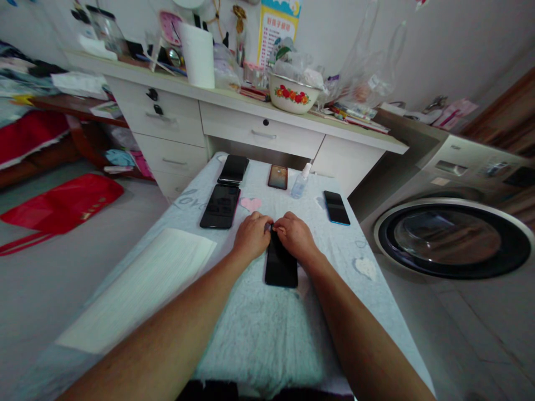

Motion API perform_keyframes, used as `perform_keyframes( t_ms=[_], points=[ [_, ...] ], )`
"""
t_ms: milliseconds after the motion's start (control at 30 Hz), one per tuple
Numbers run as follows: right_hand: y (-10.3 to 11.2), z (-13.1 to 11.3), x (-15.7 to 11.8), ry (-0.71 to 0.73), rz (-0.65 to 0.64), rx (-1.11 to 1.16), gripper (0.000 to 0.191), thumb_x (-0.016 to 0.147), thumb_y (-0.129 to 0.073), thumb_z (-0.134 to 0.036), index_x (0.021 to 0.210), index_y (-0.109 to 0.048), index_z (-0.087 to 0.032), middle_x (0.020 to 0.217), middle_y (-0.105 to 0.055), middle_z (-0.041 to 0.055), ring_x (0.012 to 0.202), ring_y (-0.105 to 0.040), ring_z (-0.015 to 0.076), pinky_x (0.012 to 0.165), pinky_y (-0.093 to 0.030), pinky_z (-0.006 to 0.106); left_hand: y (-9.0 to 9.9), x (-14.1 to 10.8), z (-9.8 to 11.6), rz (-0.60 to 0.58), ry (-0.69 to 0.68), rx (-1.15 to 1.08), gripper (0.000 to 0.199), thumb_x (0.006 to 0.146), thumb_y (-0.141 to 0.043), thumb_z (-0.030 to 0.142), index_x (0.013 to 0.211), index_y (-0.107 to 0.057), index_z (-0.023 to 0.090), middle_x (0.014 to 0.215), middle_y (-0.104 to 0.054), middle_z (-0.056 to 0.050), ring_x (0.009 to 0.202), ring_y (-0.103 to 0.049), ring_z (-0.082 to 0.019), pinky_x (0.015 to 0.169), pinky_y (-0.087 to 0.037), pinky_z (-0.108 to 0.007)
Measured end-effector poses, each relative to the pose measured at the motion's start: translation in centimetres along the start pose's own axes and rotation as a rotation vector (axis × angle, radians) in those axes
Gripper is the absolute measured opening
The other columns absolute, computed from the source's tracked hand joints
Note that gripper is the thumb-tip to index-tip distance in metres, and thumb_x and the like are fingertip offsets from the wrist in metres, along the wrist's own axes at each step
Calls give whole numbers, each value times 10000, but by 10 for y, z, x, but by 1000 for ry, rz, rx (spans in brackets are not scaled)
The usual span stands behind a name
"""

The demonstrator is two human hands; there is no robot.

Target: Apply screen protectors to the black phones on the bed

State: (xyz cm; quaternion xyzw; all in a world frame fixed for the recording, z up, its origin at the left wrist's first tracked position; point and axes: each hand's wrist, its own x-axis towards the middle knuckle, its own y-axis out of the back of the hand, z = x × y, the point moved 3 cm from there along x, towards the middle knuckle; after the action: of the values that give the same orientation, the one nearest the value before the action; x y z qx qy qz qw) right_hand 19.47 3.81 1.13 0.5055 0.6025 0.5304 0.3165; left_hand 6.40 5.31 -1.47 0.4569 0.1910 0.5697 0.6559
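Note:
A black phone (281,264) lies flat on the cloth-covered table (246,334), its far end under my fingers. My left hand (253,235) is closed at its far left corner, fingertips pinched together. Beside it, my right hand (293,235) is also closed, resting over the far right part of the phone. Whatever the fingertips hold between them is too small to make out. A larger black phone (220,206) lies to the left, with another dark device (233,169) just beyond. Farther off are a brown-screened phone (278,176) and a clear spray bottle (300,182).
A blue-edged phone (336,208) lies at the table's right side. White paper sheets (142,289) cover part of the left. Behind stands a white desk (234,118) with a floral bowl (293,94) and paper roll (198,58); a washing machine (460,195) is at right.

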Motion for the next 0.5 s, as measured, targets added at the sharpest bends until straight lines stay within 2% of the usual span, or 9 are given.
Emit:
perform_keyframes(
  t_ms=[233,500],
  points=[
    [0,1,1,-14,14,13,215,906,-492,-229,973,-695,-213,945,-582,42,853,-568,142,751,-397,224,-1,0,0,5,1,-9,254,779,-522,120,983,-648,204,988,-598,-54,983,-573,-188,895,-453,-306],
    [1,11,4,-182,58,-42,229,913,-476,-245,962,-697,-209,964,-597,57,833,-579,155,731,-402,240,0,0,0,2,19,-10,249,769,-543,120,978,-648,206,993,-592,-52,997,-571,-191,912,-450,-314]
  ],
)
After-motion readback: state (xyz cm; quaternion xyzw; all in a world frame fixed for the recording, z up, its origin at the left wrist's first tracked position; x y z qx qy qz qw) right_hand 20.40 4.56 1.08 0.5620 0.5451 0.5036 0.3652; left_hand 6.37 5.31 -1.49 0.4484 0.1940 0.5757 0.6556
